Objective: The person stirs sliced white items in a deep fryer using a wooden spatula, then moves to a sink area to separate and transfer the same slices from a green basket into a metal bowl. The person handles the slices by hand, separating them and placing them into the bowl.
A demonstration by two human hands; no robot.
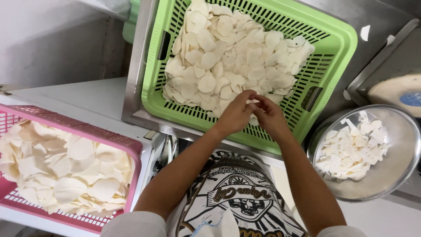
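Your fingers (253, 97) meet at the centre of the frame, pinched narrow around 1 thin white slice (253, 102); both sets of fingertips touch it and each other, so hardly any of the slice shows. Your left hand (237, 114) comes in from the lower left, your right hand (268, 115) from the lower right, and the 2 knuckle lines sit just beside each other over the near wall of the green basket (337, 39).

That basket fills the upper middle of the frame. Its heap of pale slices (228, 57) lies against the far and left walls, while the slotted floor on the right and near side is bare. The heap's near edge reaches almost up to your fingertips. The basket rests on a steel tray (133, 87), whose rim runs just under your wrists.

At right, near your right forearm, a round metal bowl (394, 166) holds broken white pieces (351, 151) on its left half; the right half is bare metal. Lower left, well apart from your left hand, a pink basket (87, 131) is filled nearly wall to wall with larger cream slices (66, 171). Between the pink basket and the steel tray a strip of white desk (87, 96) lies open.
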